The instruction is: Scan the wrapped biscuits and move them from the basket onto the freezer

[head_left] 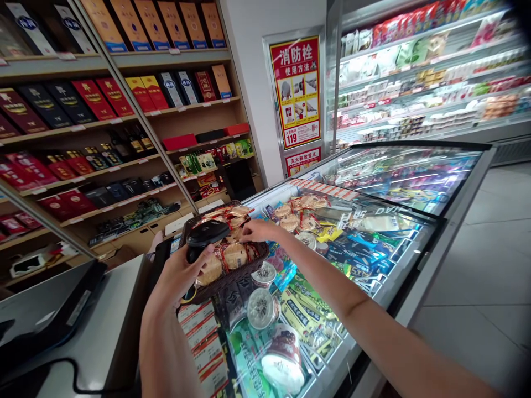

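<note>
Black scanner (205,235) sits gripped in the left hand (180,276) over the basket (232,276); right hand (259,230) pinches a packet (240,221), probably light, crinkly, best held by its edge.

Two bare forearms in view, no sleeves, no gloves, no watch, rings or bands visible on either; left hand (178,273) and right hand (257,230) both uncovered, slim wrists, short plain fingernails as far as can be seen, arms bare up to frame edge.
</note>
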Available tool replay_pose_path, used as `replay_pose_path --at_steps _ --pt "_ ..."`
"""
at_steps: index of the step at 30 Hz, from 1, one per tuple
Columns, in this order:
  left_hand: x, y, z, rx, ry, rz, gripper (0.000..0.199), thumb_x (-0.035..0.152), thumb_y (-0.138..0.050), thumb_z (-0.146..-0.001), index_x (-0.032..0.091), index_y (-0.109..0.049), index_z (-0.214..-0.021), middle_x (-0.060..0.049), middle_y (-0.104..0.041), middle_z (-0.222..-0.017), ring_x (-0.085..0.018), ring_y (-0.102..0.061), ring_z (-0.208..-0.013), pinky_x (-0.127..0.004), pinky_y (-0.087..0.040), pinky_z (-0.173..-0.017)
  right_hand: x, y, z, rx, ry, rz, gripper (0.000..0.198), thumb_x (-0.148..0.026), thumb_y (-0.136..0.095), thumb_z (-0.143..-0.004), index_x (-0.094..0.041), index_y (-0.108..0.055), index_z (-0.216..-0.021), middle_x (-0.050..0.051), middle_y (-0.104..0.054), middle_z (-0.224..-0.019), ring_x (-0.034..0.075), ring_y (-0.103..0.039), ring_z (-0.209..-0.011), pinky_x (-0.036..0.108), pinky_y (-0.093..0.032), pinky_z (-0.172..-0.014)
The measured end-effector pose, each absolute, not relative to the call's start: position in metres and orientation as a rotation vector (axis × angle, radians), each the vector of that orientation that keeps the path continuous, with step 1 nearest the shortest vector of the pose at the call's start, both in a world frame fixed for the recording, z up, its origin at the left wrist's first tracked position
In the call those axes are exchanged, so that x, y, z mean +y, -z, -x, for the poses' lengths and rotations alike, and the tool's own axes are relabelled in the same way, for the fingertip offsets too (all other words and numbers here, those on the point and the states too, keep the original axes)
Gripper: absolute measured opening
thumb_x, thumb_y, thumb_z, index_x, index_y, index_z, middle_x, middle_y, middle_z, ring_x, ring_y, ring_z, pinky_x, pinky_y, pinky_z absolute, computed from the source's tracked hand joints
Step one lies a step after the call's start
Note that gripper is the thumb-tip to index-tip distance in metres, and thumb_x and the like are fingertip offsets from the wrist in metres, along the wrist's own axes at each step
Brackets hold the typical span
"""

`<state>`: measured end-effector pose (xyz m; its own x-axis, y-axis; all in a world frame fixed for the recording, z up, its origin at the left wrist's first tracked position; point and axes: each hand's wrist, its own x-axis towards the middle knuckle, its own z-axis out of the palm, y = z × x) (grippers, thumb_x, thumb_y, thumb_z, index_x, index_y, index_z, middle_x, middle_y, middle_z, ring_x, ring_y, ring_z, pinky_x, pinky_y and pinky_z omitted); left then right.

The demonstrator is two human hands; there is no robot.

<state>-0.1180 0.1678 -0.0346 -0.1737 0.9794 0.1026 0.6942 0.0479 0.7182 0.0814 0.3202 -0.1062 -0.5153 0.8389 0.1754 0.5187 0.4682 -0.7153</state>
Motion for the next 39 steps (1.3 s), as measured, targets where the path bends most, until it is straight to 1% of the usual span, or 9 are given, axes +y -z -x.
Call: replay_pose_path --at_steps 4,6,10,13,17,22,25,33,39 --pt "0.168 0.035 0.114 1.926 -0.897 -1.706 0.061 0.075 -0.064 -0.066 0.018 -0.063 -0.087 -0.002 -0.065 -0.066 -0.021 -0.064 -0.062 -0.026 -0.045 -0.054 0.308 0.116 -0.057 -2.375 -0.634 1.188 0.026 -0.04 -0.075 -0.079 -0.018 -0.065 -0.068 0.006 -0.067 -0.079 0.021 -0.061 -0.083 0.024 -0.036 -0.065" --pt "0.169 0.035 0.112 1.919 -0.903 -1.714 0.06 0.074 -0.064 -0.067 0.018 -0.063 -0.088 -0.001 -0.064 -0.066 -0.021 -0.063 -0.062 -0.026 -0.044 -0.053 0.303 0.117 -0.053 -2.363 -0.589 1.178 0.033 -0.043 -0.072 -0.082 -0.017 -0.062 -0.064 0.005 -0.065 -0.072 0.019 -0.06 -0.078 0.023 -0.034 -0.062" --pt "0.171 0.038 0.111 1.89 -0.922 -1.743 0.057 0.073 -0.064 -0.068 0.018 -0.062 -0.085 0.0 -0.062 -0.063 -0.02 -0.063 -0.06 -0.026 -0.043 -0.053 0.296 0.112 -0.052 -2.393 -0.761 0.993 0.044 -0.052 -0.066 -0.084 -0.017 -0.057 -0.059 0.0 -0.055 -0.058 0.013 -0.052 -0.062 0.023 -0.03 -0.057" --pt "0.172 0.04 0.114 1.896 -0.912 -1.768 0.056 0.072 -0.064 -0.069 0.018 -0.062 -0.082 0.0 -0.061 -0.062 -0.02 -0.062 -0.059 -0.026 -0.042 -0.052 0.296 0.109 -0.054 -2.293 -0.874 0.939 0.03 -0.044 -0.074 -0.077 -0.017 -0.063 -0.071 -0.002 -0.061 -0.07 0.011 -0.054 -0.067 0.021 -0.032 -0.058" --pt "0.171 0.04 0.115 1.878 -0.931 -1.763 0.053 0.069 -0.069 -0.066 0.019 -0.062 -0.082 0.0 -0.062 -0.061 -0.019 -0.061 -0.058 -0.025 -0.042 -0.051 0.307 0.106 -0.065 -1.965 -0.975 1.068 0.023 -0.035 -0.075 -0.075 -0.018 -0.064 -0.084 -0.001 -0.064 -0.079 0.012 -0.057 -0.071 0.019 -0.037 -0.059" --pt "0.174 0.041 0.117 1.846 -0.942 -1.732 0.053 0.069 -0.069 -0.066 0.019 -0.062 -0.083 0.0 -0.064 -0.064 -0.019 -0.061 -0.058 -0.025 -0.042 -0.051 0.314 0.093 -0.09 -1.407 -1.202 1.193 0.045 -0.022 -0.068 -0.075 -0.02 -0.053 -0.118 0.004 -0.065 -0.102 0.014 -0.062 -0.077 0.02 -0.046 -0.057" --pt "0.178 0.042 0.119 1.84 -0.898 -1.734 0.052 0.067 -0.071 -0.065 0.019 -0.063 -0.083 -0.001 -0.065 -0.064 -0.02 -0.063 -0.06 -0.025 -0.044 -0.052 0.307 0.083 -0.1 -1.341 -1.265 1.158 0.05 -0.017 -0.067 -0.072 -0.018 -0.051 -0.119 0.008 -0.064 -0.112 0.017 -0.063 -0.083 0.023 -0.05 -0.06" --pt "0.179 0.045 0.119 1.856 -0.875 -1.749 0.051 0.067 -0.072 -0.063 0.02 -0.063 -0.082 -0.002 -0.067 -0.065 -0.021 -0.065 -0.059 -0.026 -0.046 -0.053 0.301 0.075 -0.103 -1.343 -1.37 1.048 0.048 -0.012 -0.063 -0.066 -0.02 -0.056 -0.113 0.006 -0.066 -0.112 0.019 -0.064 -0.091 0.024 -0.052 -0.063" --pt "0.179 0.048 0.118 1.843 -0.892 -1.751 0.047 0.063 -0.073 -0.066 0.021 -0.064 -0.083 -0.002 -0.065 -0.065 -0.021 -0.064 -0.06 -0.026 -0.045 -0.052 0.298 0.071 -0.106 -1.372 -1.462 0.884 0.056 -0.008 -0.059 -0.072 -0.025 -0.059 -0.126 0.002 -0.069 -0.112 0.018 -0.067 -0.097 0.023 -0.054 -0.072"
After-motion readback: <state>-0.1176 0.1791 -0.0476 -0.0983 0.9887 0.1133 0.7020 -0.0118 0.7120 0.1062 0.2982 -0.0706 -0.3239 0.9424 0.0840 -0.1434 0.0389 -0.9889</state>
